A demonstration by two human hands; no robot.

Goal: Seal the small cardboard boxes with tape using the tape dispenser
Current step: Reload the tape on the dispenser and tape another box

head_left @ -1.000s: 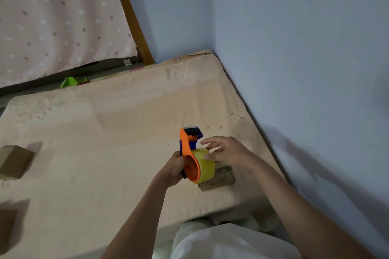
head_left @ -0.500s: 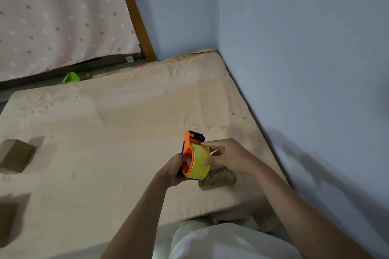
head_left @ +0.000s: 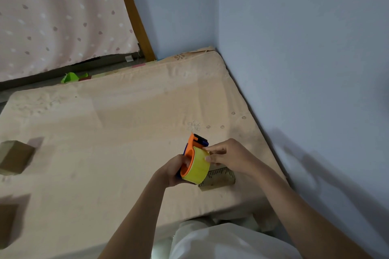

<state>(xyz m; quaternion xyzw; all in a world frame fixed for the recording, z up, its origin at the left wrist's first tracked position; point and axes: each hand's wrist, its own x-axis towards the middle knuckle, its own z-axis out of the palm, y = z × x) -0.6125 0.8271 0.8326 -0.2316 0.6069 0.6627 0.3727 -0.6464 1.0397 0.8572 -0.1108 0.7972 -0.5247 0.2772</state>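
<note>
My left hand [head_left: 173, 169] grips the orange tape dispenser [head_left: 192, 149] by its handle and holds it just above the mattress. The yellow tape roll [head_left: 197, 169] on it faces me. My right hand [head_left: 229, 156] pinches the roll's upper right edge with thumb and fingers. A small cardboard box [head_left: 219, 177] lies on the mattress directly under and behind both hands, partly hidden by them. A second small cardboard box [head_left: 13, 159] sits at the far left.
The beige mattress [head_left: 117, 132] ends close to my knees. A blue wall [head_left: 305, 69] runs along its right side. A dark box-shaped thing [head_left: 7, 224] is cut off at the lower left edge. Green scraps [head_left: 70, 78] lie behind the mattress, below a dotted curtain [head_left: 59, 17].
The dispenser has turned so the yellow roll faces me more. My right hand's fingers have moved from beside the roll onto its upper edge. The boxes have not moved.
</note>
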